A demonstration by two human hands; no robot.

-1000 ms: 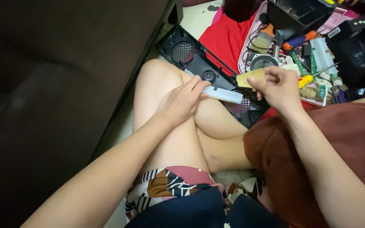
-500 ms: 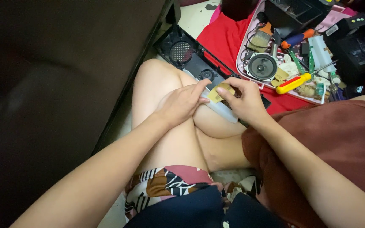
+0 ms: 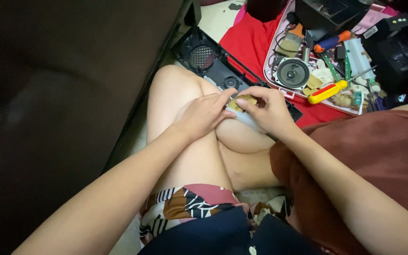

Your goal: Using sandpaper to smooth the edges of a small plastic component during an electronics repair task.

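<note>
On the far right: a pink tray [image 3: 271, 71] on red cloth [image 3: 249, 40], crowded with a round speaker [image 3: 292, 73], a brush [image 3: 290, 41], a yellow-and-red screwdriver [image 3: 327, 92] and a blue-and-orange one [image 3: 330, 41]. At far centre, a black perforated panel [image 3: 204, 56] flat on the floor. To the left, a dark cabinet side [image 3: 62, 94].

Nearer, over a raised bare knee [image 3: 175, 89]: left hand [image 3: 204, 114] and right hand [image 3: 270, 111] close together, fingertips meeting. Between them, resting on the knee, a small tan circuit board [image 3: 242, 101] above a pale strip [image 3: 247, 118]. Right fingers pinched on the board's right edge; left fingers curled, tips pressed to its left end — grasping or only steadying, cannot tell.

Judged light, thin, stiff, likely brittle: best taken by the bare edges, away from any soldered parts.
</note>
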